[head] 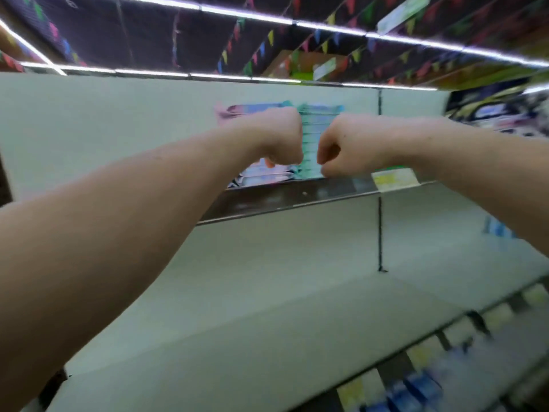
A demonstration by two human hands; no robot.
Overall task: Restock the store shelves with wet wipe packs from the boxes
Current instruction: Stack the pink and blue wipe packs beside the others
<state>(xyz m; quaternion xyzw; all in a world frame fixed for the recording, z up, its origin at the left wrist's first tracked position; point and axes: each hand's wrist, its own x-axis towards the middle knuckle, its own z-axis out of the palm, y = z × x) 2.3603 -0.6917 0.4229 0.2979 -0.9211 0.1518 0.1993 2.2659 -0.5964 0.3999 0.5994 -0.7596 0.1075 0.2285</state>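
The left forearm (118,233) fills the frame from 8 o'clock up to the left hand (276,141). Its fingers are hidden behind it, against the pink-and-blue packs (261,173), so its grip cannot be told. At its 3 o'clock the right hand (347,147) curls its fingers at the teal stack of wet wipe packs (312,135); contact is unclear. Both stacks sit near the upper shelf (297,197) front lip. The pale lower shelf (267,307) spreads wide beneath, with blurred blue packs (416,391) at 5 o'clock.

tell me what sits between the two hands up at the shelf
In the head view, a stack of teal wet wipe packs shows in the gap between the left hand and the right hand, standing on the upper shelf.
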